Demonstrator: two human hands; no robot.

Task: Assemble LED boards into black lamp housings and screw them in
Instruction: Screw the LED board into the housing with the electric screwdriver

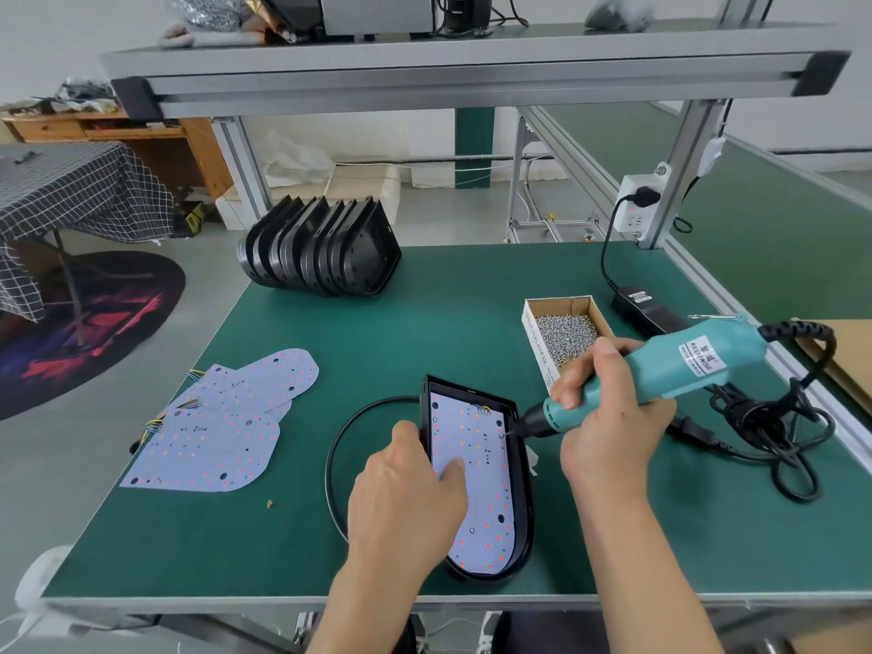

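- The lamp housing point(521, 493) lies on the green worktop point(424, 332) at lower centre of the frame, with an LED board point(472, 488) seated inside it.
- The right hand point(608, 417) grips a teal electric screwdriver point(670, 375), its bit at a screw point(501, 435) near the board's right edge; the view is too small to tell whether the bit sits squarely in the screw head.
- The left hand point(406, 502) holds the housing's left wall, thumb pressing flat on the board.
- If the driver tilts, the bit may slip off the screw and scratch the board or hit a nearby LED.
- If the thumb eases, the board could shift and its hole move off the hole beneath, so the screw bites crooked.
- The small wires point(483, 409) at the board's top end sit close to the driver tip and could get nicked.
- The thumb lies not far from the bit; a slip leftward could catch it.
- The box of screws point(564, 335) sits just behind the right hand; a drawn-back elbow or the driver's cord point(764, 431) at the right of the frame could knock it over.
- Spare boards point(222, 431) at left and stacked housings point(321, 252) at upper centre lie well apart from the work.
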